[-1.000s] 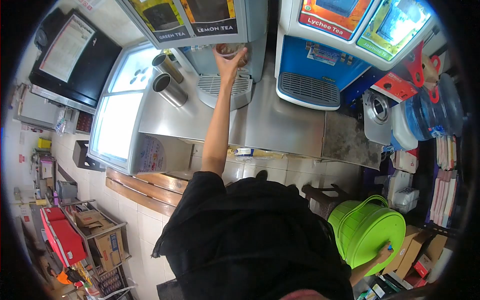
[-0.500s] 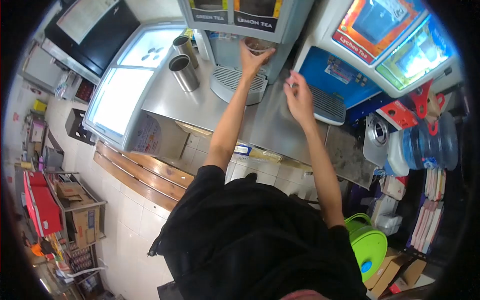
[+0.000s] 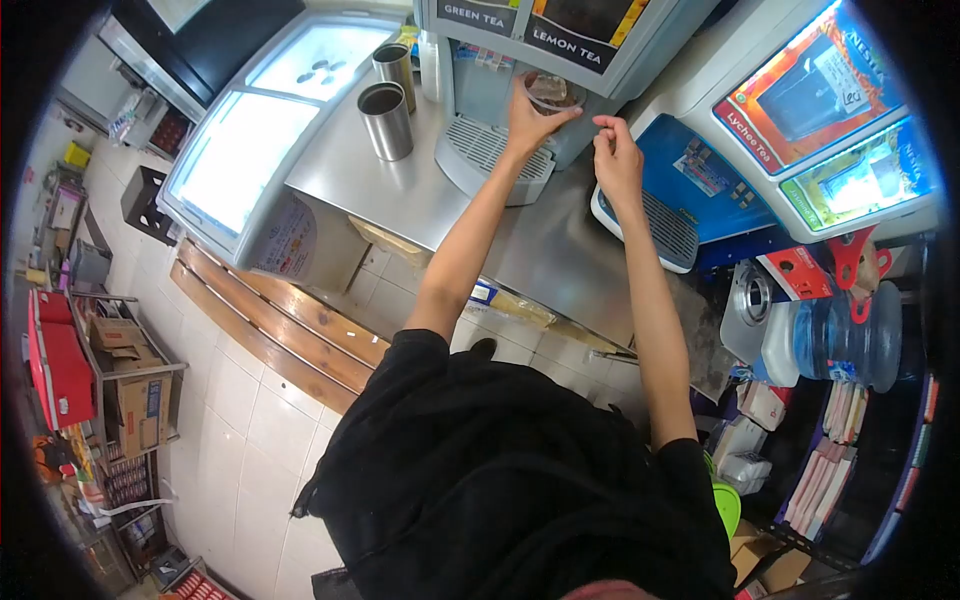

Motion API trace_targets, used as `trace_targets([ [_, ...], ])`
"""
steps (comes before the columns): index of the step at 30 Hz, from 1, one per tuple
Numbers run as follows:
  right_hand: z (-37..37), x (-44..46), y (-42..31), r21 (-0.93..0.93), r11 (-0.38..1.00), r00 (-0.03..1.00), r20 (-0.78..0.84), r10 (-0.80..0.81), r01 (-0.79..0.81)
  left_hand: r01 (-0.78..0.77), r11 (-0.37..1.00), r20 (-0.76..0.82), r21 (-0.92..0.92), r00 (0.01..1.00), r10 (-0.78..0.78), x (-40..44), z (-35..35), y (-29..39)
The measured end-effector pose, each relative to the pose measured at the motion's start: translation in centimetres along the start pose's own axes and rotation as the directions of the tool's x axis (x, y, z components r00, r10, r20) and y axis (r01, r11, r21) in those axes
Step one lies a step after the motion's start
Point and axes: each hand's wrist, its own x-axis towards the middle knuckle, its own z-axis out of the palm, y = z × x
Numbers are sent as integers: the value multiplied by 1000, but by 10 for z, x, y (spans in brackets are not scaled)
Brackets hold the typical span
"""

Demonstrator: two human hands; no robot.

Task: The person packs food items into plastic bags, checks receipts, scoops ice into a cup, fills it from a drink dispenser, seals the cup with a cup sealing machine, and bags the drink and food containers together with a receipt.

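Observation:
My left hand (image 3: 530,125) is closed around a clear plastic cup (image 3: 557,92), which looks to hold ice and a brownish drink. The cup sits under the head of a grey drink dispenser (image 3: 610,72) labelled green tea and lemon tea, above its slotted drip tray (image 3: 490,150). To the right of the cup and apart from it is my right hand (image 3: 620,165). Its index finger is stretched toward the cup, the other fingers are loosely bent, and nothing shows in them.
Two steel tumblers (image 3: 388,122) stand left of the dispenser on the steel counter (image 3: 345,185). A second dispenser (image 3: 700,180) with a blue front and lychee tea label is at right. A glass-topped freezer (image 3: 225,165) flanks the counter, and a wooden bench (image 3: 255,310) lies below.
The view has shifted, bringing the dispensers nearer. My right hand has risen toward the cup, its index finger now reaching out. My left hand still holds the cup under the dispenser.

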Motion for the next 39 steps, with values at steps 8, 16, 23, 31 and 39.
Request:
trace_targets([
  [8,-6,-29,41,4,1000,999,-43,-10,10,22,1000,17,-1,1000,-22,0,-4,-14],
  [16,-17,-58,59,-2,1000,998,-70,-4,4,-64,997,26,-45,998,66,16,1,15],
  [23,-30,-82,83,20,989,988,-47,145,-144,-91,988,48,-129,994,98,21,3,5],
  [31,-41,-100,95,64,979,979,-54,198,-194,-76,992,22,-104,997,78,20,3,4],
  [39,-45,-111,95,61,958,958,-47,283,-280,-61,998,13,-21,998,61,16,-7,17],
])
